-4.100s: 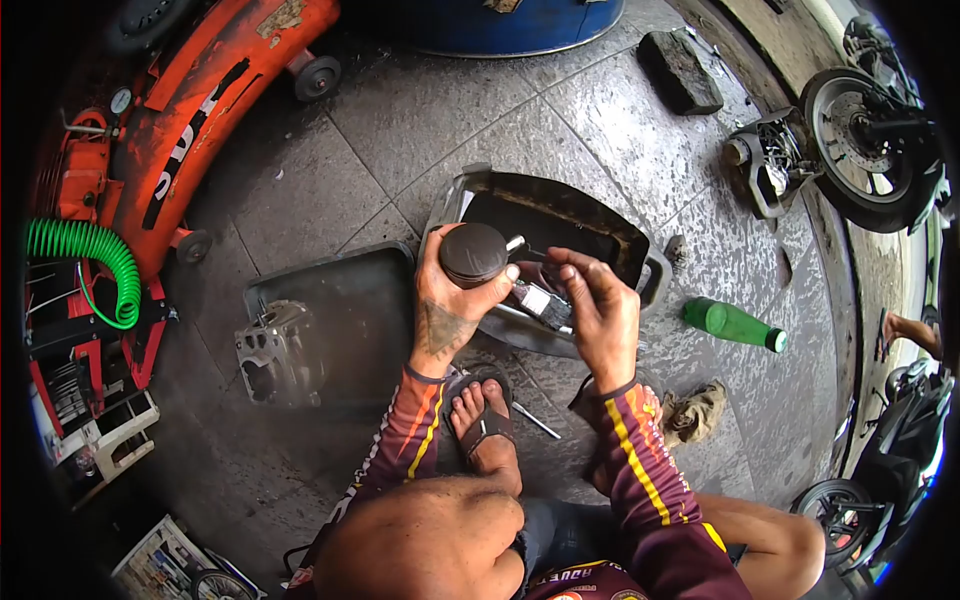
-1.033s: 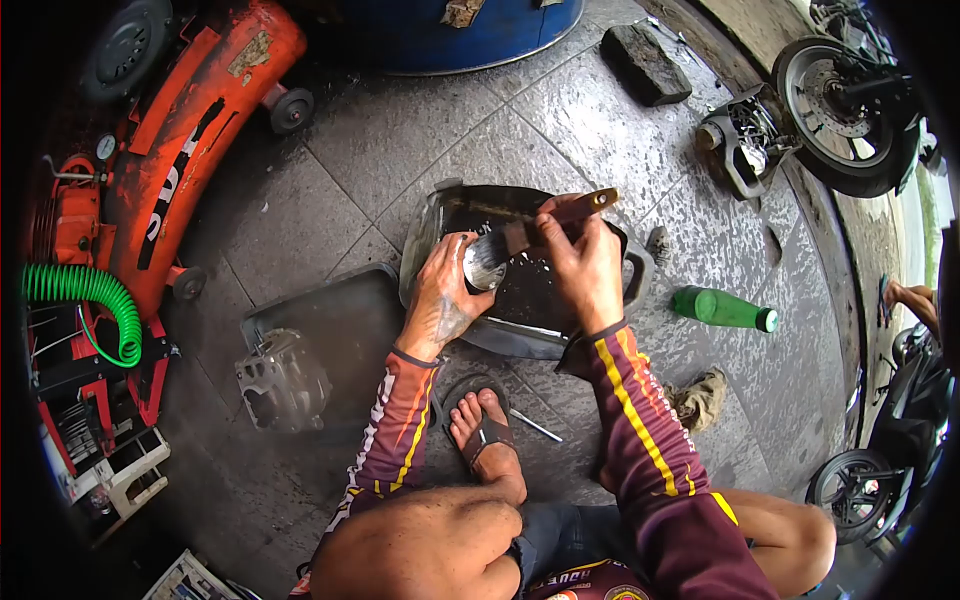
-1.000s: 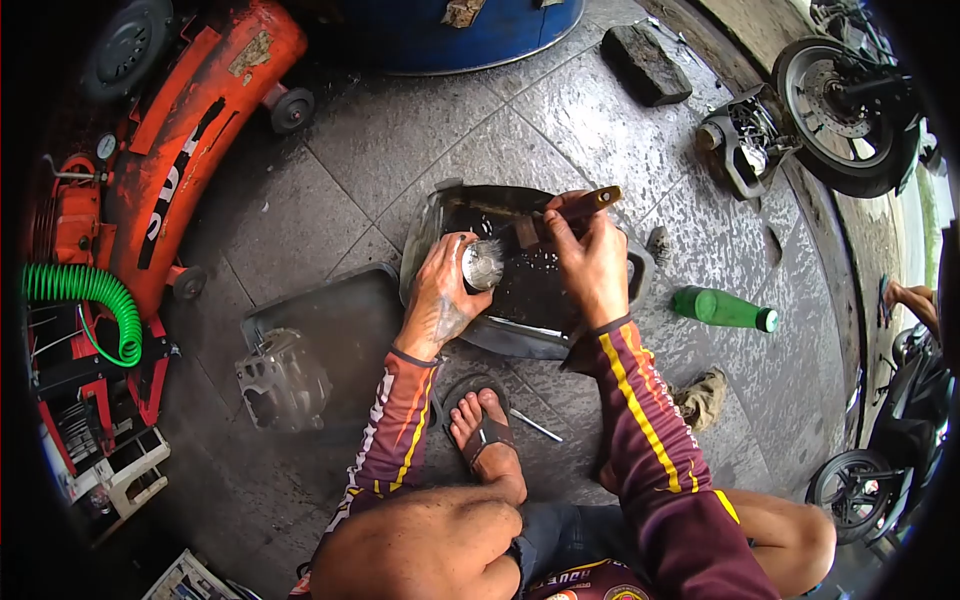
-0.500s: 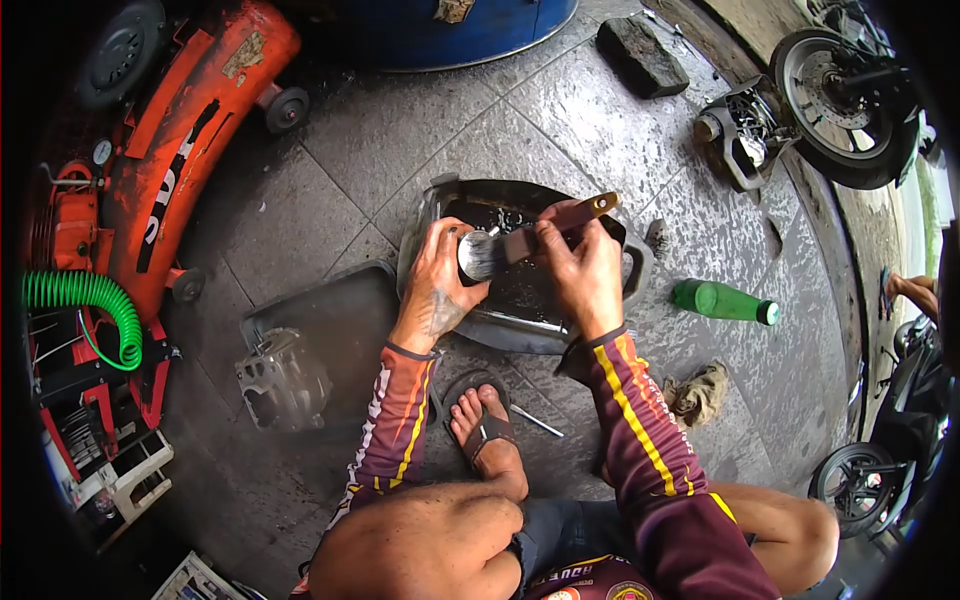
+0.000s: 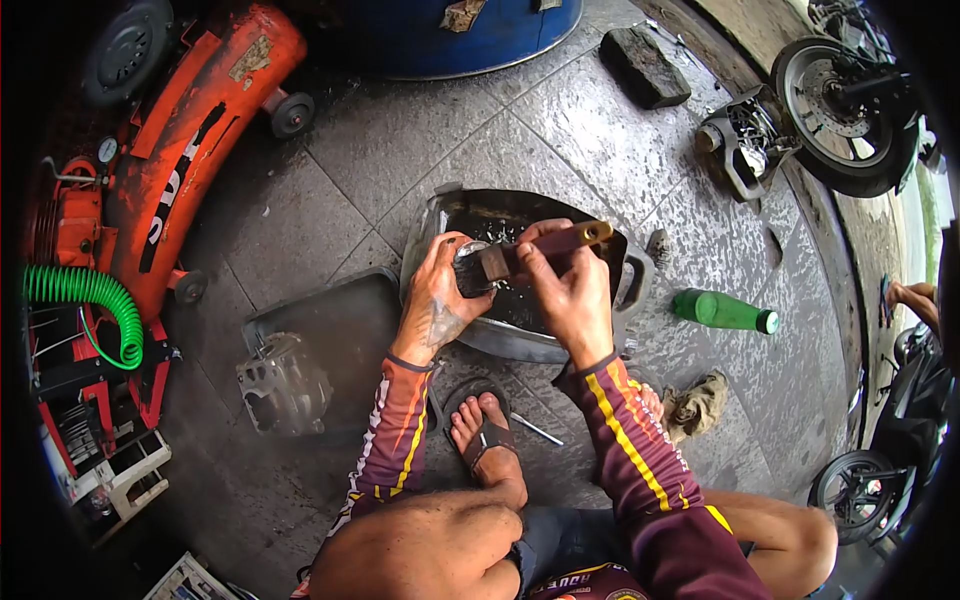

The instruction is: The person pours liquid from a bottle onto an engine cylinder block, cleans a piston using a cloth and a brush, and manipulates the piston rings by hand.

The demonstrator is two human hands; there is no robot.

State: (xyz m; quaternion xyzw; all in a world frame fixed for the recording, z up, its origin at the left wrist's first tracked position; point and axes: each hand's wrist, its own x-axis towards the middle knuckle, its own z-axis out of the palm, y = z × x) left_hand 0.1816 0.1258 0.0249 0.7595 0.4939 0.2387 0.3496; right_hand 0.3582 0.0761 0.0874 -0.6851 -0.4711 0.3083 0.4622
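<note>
My left hand point(image 5: 432, 302) is wrapped round a round, shiny metal part point(image 5: 468, 268), mostly hidden by the fingers and the brush; its exact kind I cannot make out. In my right hand point(image 5: 572, 290) is a paintbrush point(image 5: 567, 242) with a brown handle, gripped between thumb and fingers. The brush's bristle end points left and meets the metal part. Both hands are above a dark basin point(image 5: 515, 342) that has dark liquid in it and a handle on its right side.
Left of the basin, a dark tray point(image 5: 350, 300) holds a grey metal casing point(image 5: 285, 385). A green bottle point(image 5: 722, 309) and a crumpled rag point(image 5: 696, 405) lie to the right. An orange compressor point(image 5: 200, 150), blue drum point(image 5: 430, 40), dark block point(image 5: 645, 68) and motorcycle wheel point(image 5: 825, 105) surround the floor.
The brush and my right hand have shifted slightly left and down. The metal part has turned in my left hand, its round face now showing less.
</note>
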